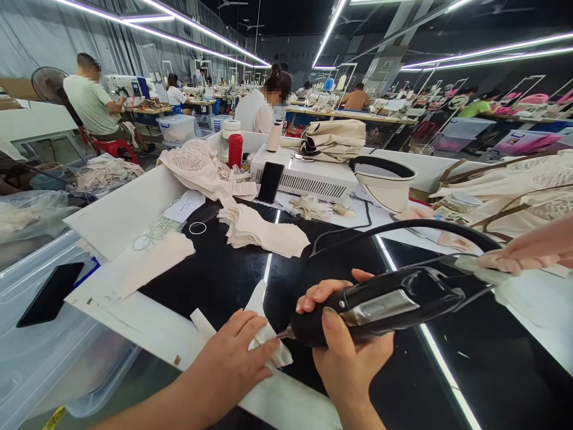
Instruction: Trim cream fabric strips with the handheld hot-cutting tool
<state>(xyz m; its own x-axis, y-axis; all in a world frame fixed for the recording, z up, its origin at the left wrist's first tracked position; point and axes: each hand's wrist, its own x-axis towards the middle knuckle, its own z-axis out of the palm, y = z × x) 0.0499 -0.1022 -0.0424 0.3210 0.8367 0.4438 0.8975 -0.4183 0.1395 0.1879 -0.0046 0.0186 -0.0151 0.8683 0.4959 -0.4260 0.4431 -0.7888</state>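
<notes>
Head view: right hand [347, 355] grips black tool [403, 301]; left hand [230, 358] partly hides pale cloth [258, 300], pinched or pressed, cannot tell.

No words are showing clearly enough to read, but a pillar [396, 39] is wearing a triangle sign [385, 67], the tool [380, 306] is showing a round mark [367, 312], and a paper [185, 206] is showing tiny print [182, 206].
</notes>
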